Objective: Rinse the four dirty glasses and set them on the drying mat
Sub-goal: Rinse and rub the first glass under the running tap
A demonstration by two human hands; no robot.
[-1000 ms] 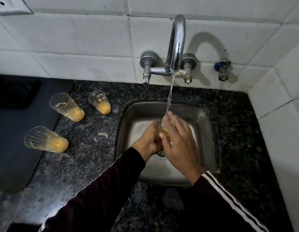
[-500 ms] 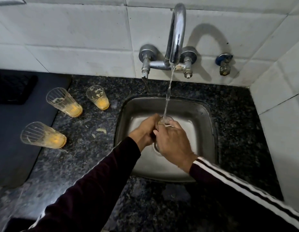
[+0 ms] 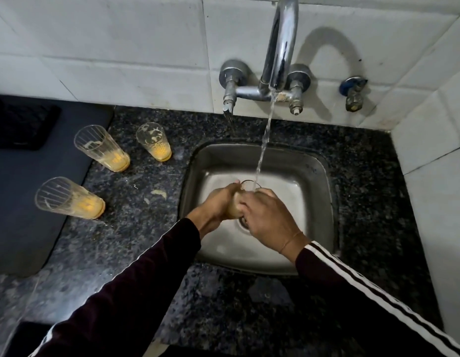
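Observation:
Both hands hold one glass (image 3: 245, 188) upright over the steel sink (image 3: 319, 181), under the running stream from the tap (image 3: 279, 47). My left hand (image 3: 218, 202) grips its left side and my right hand (image 3: 267, 220) wraps its right side, so only the rim and a cloudy patch of wall show. Three dirty glasses with yellow residue stand on the granite counter at the left: one near the sink (image 3: 154, 141), one behind it to the left (image 3: 100, 148), one nearer me (image 3: 66, 198). The dark drying mat (image 3: 22, 202) lies at the far left.
A black ridged pad (image 3: 20, 122) lies at the back left on the mat. A small blue-capped valve (image 3: 352, 92) sticks out of the tiled wall right of the tap. A tiled side wall (image 3: 435, 189) closes off the right. Crumbs (image 3: 158, 193) lie on the counter.
The glass has dropped lower in the sink and now stands upright with water running into its mouth. My right hand has slid from over the top to the side.

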